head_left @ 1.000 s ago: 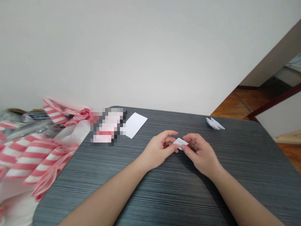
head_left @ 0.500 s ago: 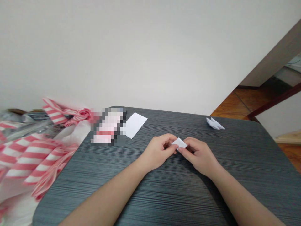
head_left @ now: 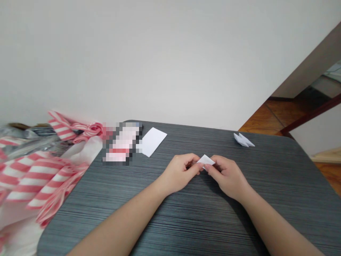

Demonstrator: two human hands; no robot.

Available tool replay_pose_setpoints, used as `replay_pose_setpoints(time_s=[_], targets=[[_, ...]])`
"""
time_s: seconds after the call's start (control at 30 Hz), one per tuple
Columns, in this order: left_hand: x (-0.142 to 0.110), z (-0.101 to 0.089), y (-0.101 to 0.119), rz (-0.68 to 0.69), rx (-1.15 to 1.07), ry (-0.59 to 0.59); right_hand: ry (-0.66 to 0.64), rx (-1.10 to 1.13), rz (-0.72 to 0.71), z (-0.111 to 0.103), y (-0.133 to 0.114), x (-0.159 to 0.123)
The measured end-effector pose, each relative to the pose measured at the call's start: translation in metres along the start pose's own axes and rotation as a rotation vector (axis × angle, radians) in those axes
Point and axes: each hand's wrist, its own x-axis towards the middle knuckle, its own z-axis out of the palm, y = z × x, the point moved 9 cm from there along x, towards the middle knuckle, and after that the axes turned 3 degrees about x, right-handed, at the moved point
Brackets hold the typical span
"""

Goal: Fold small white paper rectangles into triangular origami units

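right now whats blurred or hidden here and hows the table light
Head view: a pixelated patch hides something, the striped bag looks soft at left, and light on the table is even, with a shadow under the right hand.

Left hand point(head_left: 179, 172): curled, thumb and fingers point(head_left: 193, 166) pinched together, turned toward the right hand.
Right hand point(head_left: 226, 177): curled, fingertips point(head_left: 210, 168) pinched, just beside the left hand.
Left forearm point(head_left: 119, 217): bare, angled in from lower left.
Right forearm point(head_left: 274, 227): bare, angled in from lower right.
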Motion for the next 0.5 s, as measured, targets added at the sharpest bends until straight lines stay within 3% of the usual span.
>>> replay_pose_setpoints(time_s=[0.5], targets=[[0.0006,-0.0031,0.0047,0.017,0.020,0.022,-0.048,-0.059,-0.079,0.0066,-0.0026,0.0007]])
